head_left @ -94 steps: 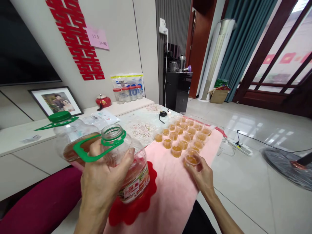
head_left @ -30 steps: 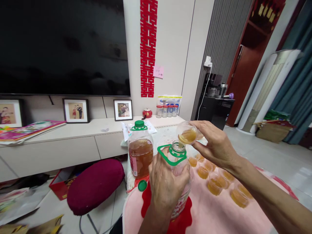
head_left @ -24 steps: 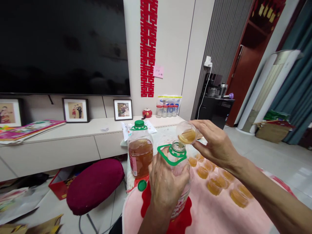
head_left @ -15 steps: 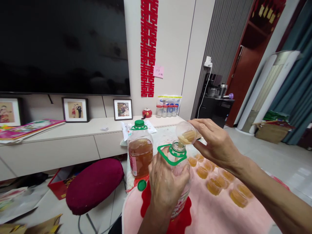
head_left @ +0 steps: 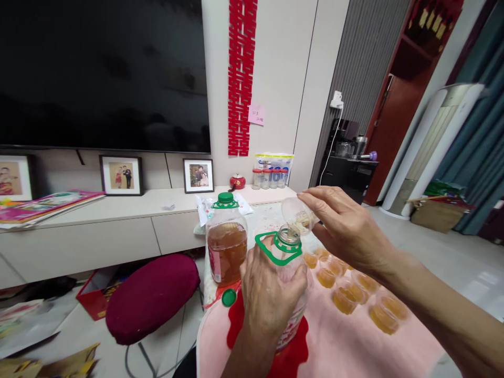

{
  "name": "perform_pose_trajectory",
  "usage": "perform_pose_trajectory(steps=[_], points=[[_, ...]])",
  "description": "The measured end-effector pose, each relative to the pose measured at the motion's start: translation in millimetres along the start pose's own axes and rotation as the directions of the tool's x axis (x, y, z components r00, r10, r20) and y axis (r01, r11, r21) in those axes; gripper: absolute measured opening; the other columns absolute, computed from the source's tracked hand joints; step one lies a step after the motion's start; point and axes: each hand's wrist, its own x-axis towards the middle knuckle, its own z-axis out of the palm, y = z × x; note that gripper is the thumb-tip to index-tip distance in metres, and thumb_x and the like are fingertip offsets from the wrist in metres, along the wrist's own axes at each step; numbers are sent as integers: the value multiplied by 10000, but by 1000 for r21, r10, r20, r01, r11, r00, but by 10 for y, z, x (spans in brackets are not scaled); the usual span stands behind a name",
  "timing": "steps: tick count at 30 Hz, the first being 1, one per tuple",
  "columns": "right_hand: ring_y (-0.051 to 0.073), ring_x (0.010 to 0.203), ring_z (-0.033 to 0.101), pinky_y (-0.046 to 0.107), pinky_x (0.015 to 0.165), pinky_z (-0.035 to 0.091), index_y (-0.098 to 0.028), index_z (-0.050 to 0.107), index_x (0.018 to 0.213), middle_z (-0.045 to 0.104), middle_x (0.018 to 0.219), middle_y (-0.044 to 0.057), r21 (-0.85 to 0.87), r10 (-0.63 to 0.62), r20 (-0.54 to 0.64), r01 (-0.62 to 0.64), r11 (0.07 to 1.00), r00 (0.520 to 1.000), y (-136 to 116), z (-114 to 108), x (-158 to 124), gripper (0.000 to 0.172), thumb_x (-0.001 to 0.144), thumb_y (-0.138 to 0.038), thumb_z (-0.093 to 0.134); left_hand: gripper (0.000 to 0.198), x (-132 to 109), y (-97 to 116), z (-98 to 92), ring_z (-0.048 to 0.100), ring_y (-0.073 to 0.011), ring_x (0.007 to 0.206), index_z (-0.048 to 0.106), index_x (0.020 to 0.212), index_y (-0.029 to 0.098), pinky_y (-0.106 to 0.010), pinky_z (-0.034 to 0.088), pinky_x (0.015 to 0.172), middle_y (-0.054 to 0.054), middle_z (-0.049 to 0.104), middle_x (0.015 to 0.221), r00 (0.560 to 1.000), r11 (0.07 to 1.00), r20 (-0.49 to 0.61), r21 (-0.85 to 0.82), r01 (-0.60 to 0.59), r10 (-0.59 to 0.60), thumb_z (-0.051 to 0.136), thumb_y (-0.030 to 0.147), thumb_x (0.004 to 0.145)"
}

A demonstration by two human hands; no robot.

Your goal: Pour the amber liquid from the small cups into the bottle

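Note:
My left hand (head_left: 270, 294) is wrapped round an open clear plastic jug (head_left: 290, 315) with a green neck handle (head_left: 275, 249), standing on a red mat (head_left: 291, 357). My right hand (head_left: 346, 226) tips a small clear cup (head_left: 296, 215) over the jug's mouth; a thin stream of amber liquid runs in, and the cup is nearly drained. Several small cups of amber liquid (head_left: 346, 299) stand on the pink cloth (head_left: 346, 346) to the right. A loose green cap (head_left: 228, 297) lies left of the jug.
A second, capped jug (head_left: 226, 244) holding amber liquid stands behind. A dark red stool (head_left: 153, 296) sits at the left. Beyond are a low cabinet (head_left: 118, 231) with framed photos, small jars (head_left: 270, 178) and a television (head_left: 102, 73).
My right hand picked a cup from the group, lifted it to the jug's mouth and kept tilting it further; the liquid in it has nearly run out. My view turned left.

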Motion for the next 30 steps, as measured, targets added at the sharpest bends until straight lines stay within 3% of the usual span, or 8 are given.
perform_pose_trajectory(steps=[7,16,25,30], points=[[367,1183,594,542,1004,574,33,630,1294,593,1281,217,-65,-63,27,65,996,998,-25,-31,68,280,1096,10,433,506,1,-1,0,634,-368,1256,647,1255,218,-598,471,1077,-109,725,1260,1000,1000,8,4,-14,14,704,323,763],[372,1244,559,532,1055,537,35,619,1313,571,1317,216,-67,-114,76,119,991,991,-58,-78,149,266,1101,39,458,506,6,-52,3,620,-348,1277,639,1285,216,-575,463,1077,-103,711,1272,999,999,32,38,-31,30,675,373,805],[387,1242,551,566,1042,530,38,623,1314,579,1304,229,-52,-122,104,127,990,987,-88,-116,209,273,1107,34,446,501,-4,21,-22,609,-358,1298,632,1272,218,-567,444,1102,-111,699,1292,1000,1000,27,22,5,-6,706,309,785],[367,1189,586,554,987,557,33,617,1319,593,1282,221,15,-70,110,69,998,991,-55,-93,197,345,1050,46,401,530,-9,58,-40,604,-356,1294,627,1300,216,-566,437,1111,-111,698,1293,999,999,39,43,29,-31,713,307,786]])
